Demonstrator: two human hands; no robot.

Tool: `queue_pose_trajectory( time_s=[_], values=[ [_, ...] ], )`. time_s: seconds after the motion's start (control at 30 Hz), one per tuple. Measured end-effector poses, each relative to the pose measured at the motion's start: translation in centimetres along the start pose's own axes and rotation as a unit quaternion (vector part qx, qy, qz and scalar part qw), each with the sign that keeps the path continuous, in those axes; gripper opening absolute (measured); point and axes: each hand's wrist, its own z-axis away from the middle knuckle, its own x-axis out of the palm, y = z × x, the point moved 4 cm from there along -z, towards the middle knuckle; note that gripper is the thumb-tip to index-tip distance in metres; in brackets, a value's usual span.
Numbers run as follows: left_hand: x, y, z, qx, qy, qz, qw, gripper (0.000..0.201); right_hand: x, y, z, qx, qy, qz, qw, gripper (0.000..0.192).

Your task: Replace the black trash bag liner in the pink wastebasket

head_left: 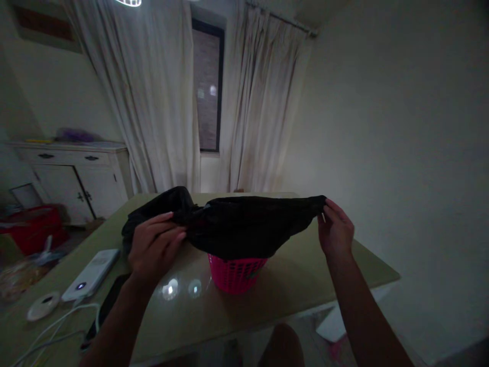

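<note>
A black cloth-like or thin plastic piece is stretched sideways between my two hands, above and in front of a pink basket. My left hand pinches its left end. At the right end, my right hand grips a corner between thumb and fingers. The basket stands on the table, its perforated lower part showing; its rim is hidden behind the black material. Just beyond my left hand lies another dark bundle; whether it joins the stretched piece I cannot tell.
On the table's left side are a white power-bank-like device, a small round white object, a dark flat object and white cables. A white cabinet stands behind left, and a wall rises along the right.
</note>
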Motion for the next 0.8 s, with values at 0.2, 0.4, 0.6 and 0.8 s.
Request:
queue_pose_trajectory(
  time_s=[0.2,0.4,0.6,0.8],
  values=[
    [0.9,-0.6,-2.1,-0.284,-0.067,0.191,0.937,0.021,1.9,0.2,-0.5,0.034,0.023,0.024,0.999,0.031],
    [2.1,0.0,-1.0,-0.128,-0.289,0.148,0.937,0.028,3.8,-0.9,0.0,-0.028,0.001,0.006,1.000,0.032],
    [-0.3,0.8,-3.6,-0.072,-0.161,0.057,0.983,0.018,2.5,-0.1,-0.8,0.020,0.019,0.054,0.998,0.042],
    [-0.6,2.3,-6.9,-0.161,-0.053,0.125,0.978,0.021,3.3,-2.8,0.9,-0.243,0.036,0.279,0.928,0.044]
  ],
)
